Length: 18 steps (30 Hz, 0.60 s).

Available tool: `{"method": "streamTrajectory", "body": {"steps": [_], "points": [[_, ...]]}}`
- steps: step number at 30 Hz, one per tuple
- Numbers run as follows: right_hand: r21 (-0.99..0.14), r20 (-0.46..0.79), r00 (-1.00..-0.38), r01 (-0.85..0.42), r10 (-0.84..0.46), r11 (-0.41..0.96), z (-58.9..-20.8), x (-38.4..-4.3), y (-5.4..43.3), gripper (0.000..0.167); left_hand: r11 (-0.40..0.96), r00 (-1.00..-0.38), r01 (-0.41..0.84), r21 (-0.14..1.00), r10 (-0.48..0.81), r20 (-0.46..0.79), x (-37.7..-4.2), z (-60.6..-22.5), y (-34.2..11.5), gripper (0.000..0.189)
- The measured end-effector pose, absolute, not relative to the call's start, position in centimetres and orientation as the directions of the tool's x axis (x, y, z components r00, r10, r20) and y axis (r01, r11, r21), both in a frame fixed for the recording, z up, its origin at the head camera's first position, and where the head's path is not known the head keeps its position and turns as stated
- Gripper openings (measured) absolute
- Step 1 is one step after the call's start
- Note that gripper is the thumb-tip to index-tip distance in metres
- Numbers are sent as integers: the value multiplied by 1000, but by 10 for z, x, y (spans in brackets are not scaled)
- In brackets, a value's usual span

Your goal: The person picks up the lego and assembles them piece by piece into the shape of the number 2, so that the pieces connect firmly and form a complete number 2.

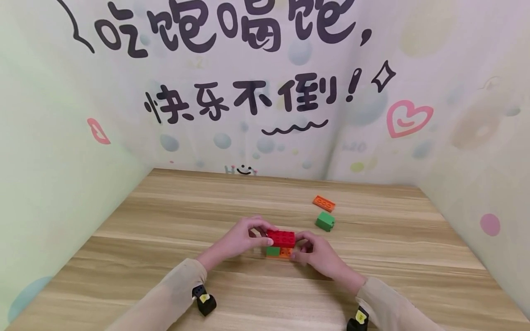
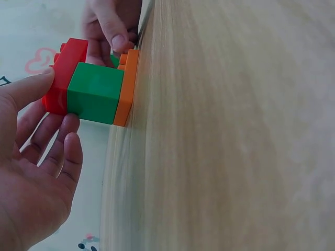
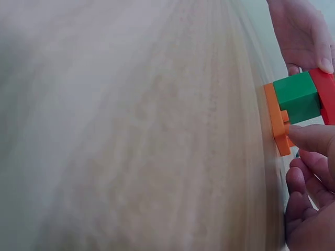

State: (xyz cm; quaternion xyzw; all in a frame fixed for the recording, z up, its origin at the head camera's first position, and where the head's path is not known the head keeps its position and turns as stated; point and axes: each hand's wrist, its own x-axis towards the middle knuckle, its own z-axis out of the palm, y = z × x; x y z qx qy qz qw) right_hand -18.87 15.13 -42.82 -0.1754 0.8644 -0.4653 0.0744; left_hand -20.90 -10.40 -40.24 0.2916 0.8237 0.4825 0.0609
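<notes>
A small stack of toy building bricks stands on the table: a thin orange plate lies lowest, a green brick sits on its left part, and a red brick with studs tops it. My left hand pinches the red brick at its left end, thumb on the near side and fingers on the far side. At the right end, my right hand grips the orange plate, its thumb by the bare studs. The other fingers of that hand curl behind, partly hidden.
Behind the stack to the right, a loose green brick lies on the wooden table. Farther back is another orange plate. Printed cloth walls enclose the table at the back and both sides.
</notes>
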Motion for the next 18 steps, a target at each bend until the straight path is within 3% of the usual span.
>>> {"method": "streamTrajectory", "body": {"steps": [12, 18], "points": [[-817, 64, -956, -214, -285, 535, -419, -193, 155, 35, 356, -824, 418, 836, 536, 184, -209, -403, -104, 30], [-793, 122, -951, -265, -284, 548, -413, -196, 159, 37, 362, -831, 409, 838, 527, 178, -208, -403, -104, 30]]}}
